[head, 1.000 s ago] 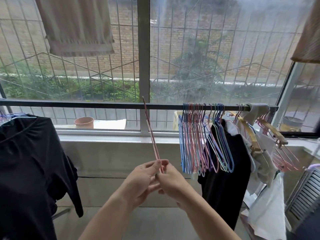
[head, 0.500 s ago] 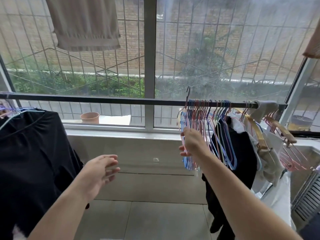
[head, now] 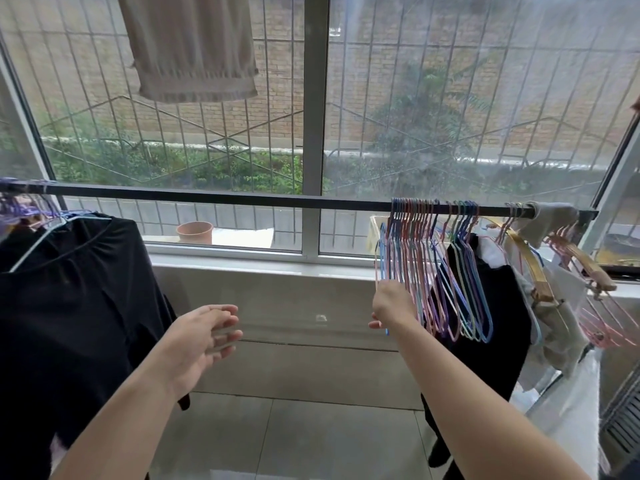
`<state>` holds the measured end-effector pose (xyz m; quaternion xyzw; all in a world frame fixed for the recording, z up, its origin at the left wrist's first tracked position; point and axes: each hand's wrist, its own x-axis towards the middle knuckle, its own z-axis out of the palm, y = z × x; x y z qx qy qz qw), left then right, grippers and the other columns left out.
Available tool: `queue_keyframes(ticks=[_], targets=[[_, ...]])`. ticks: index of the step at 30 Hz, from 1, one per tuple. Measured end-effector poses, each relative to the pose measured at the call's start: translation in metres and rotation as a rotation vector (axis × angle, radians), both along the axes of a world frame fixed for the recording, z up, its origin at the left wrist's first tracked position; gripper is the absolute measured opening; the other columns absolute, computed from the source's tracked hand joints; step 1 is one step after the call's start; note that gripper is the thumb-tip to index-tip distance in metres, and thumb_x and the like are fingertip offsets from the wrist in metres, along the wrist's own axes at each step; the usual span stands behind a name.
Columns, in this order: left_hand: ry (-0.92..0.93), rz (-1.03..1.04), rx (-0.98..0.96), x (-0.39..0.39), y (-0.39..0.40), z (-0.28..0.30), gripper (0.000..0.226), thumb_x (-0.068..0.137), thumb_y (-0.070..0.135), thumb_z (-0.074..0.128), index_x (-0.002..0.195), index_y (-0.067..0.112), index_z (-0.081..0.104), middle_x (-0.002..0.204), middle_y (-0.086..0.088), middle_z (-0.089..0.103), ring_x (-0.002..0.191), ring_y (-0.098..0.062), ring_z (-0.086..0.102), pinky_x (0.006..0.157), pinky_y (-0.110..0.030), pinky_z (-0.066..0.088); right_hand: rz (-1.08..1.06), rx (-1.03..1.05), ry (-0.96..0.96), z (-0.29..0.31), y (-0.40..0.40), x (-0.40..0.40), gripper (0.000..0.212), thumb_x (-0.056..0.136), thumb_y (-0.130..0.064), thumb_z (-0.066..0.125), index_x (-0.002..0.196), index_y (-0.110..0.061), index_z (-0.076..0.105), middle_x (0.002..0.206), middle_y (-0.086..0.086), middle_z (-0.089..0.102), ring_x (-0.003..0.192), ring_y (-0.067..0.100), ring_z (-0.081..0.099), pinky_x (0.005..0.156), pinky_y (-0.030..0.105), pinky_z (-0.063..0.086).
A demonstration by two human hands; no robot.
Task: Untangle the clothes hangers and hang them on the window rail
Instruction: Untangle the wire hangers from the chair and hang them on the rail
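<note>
A dark window rail runs across the window. Several thin coloured wire hangers hang bunched on its right part. My right hand grips the lower part of the leftmost hanger in that bunch, whose hook sits on the rail. Lower and to the left, apart from the hangers, my left hand is held with relaxed fingers and nothing in it.
A black garment hangs from the rail's left end. Another black garment and wooden hangers with clothes crowd the right end. A beige towel hangs overhead. A clay pot stands on the sill outside.
Both hands held one pink hanger in front of me. My right hand carried it up to the bunch and hooked it on the rail; my left hand let go and dropped away left.
</note>
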<state>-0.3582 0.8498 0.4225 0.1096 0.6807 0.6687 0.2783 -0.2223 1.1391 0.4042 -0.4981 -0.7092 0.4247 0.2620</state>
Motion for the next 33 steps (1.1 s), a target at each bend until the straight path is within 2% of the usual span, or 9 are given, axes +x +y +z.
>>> queue_keyframes(ticks=[4,8,12,16,19,25,28,30,33], targets=[[-0.015,-0.005,-0.015,0.008,0.002,-0.002,0.024,0.105,0.011,0.048,0.116,0.003,0.068,0.107,-0.014,0.066,0.101,-0.034,0.067,0.105,-0.054,0.050,0.012,0.101,-0.079,-0.003,0.003,0.011,0.026,0.103,-0.020,0.035,0.104,-0.002,0.053,0.103,0.019,0.060,0.068,0.031,0.066,0.058,0.044,0.060],[-0.036,-0.008,-0.055,0.019,0.010,-0.017,0.024,0.105,0.010,0.048,0.115,0.003,0.068,0.105,-0.013,0.066,0.097,-0.032,0.068,0.102,-0.052,0.050,0.008,0.493,-0.347,-0.005,-0.004,0.028,0.027,0.100,-0.025,0.044,0.116,-0.005,0.052,0.111,0.013,0.059,0.095,0.030,0.059,0.077,0.037,0.046],[-0.057,0.029,-0.081,0.030,0.009,-0.038,0.021,0.104,0.007,0.050,0.112,0.004,0.069,0.102,-0.011,0.067,0.089,-0.029,0.068,0.086,-0.043,0.055,-0.005,0.830,-0.269,-0.011,-0.025,0.028,0.026,0.091,-0.010,0.054,0.114,-0.001,0.061,0.115,0.017,0.054,0.101,0.034,0.051,0.075,0.035,0.036],[-0.020,0.214,-0.082,0.036,-0.021,-0.063,0.020,0.103,0.003,0.048,0.109,0.009,0.066,0.107,-0.014,0.069,0.085,-0.026,0.069,0.090,-0.047,0.056,0.203,0.735,-0.139,-0.030,-0.076,0.009,0.022,0.094,-0.011,0.055,0.112,-0.006,0.067,0.112,0.012,0.057,0.095,0.031,0.058,0.074,0.031,0.037],[-0.023,0.317,-0.091,0.045,-0.068,-0.080,0.023,0.102,0.000,0.046,0.105,0.010,0.067,0.107,-0.018,0.071,0.080,-0.023,0.068,0.081,-0.040,0.057,0.331,0.651,-0.086,-0.052,-0.133,-0.003,0.018,0.093,-0.012,0.054,0.104,-0.011,0.068,0.106,0.008,0.058,0.088,0.034,0.060,0.073,0.036,0.044],[-0.125,0.464,-0.112,0.075,-0.193,-0.120,0.016,0.101,0.006,0.052,0.105,0.015,0.065,0.098,-0.010,0.070,0.079,-0.023,0.068,0.077,-0.037,0.055,0.748,0.527,-0.257,-0.097,-0.284,-0.038,0.019,0.095,-0.018,0.044,0.099,-0.016,0.063,0.100,0.005,0.057,0.095,0.036,0.058,0.078,0.037,0.045],[-0.232,0.560,-0.157,0.115,-0.300,-0.159,0.011,0.101,0.012,0.056,0.106,0.017,0.063,0.101,-0.010,0.069,0.074,-0.022,0.068,0.066,-0.031,0.053,1.095,0.532,-0.323,-0.132,-0.409,-0.038,0.018,0.095,-0.020,0.044,0.093,-0.013,0.061,0.094,0.007,0.058,0.092,0.039,0.059,0.075,0.038,0.049],[-0.340,0.694,-0.188,0.162,-0.386,-0.188,0.012,0.102,0.010,0.053,0.107,0.013,0.064,0.089,-0.008,0.066,0.064,-0.020,0.064,0.055,-0.025,0.047,1.293,0.527,-0.346,-0.156,-0.496,-0.023,0.019,0.094,-0.018,0.049,0.098,-0.009,0.066,0.100,0.011,0.064,0.095,0.038,0.062,0.080,0.040,0.053],[-0.498,0.877,-0.200,0.252,-0.499,-0.224,0.014,0.101,0.005,0.051,0.107,0.009,0.064,0.082,-0.007,0.061,0.056,-0.017,0.059,0.053,-0.024,0.043,1.498,0.513,-0.385,-0.192,-0.610,0.012,0.015,0.092,-0.013,0.054,0.095,-0.007,0.068,0.098,0.013,0.068,0.094,0.038,0.065,0.078,0.039,0.054]])
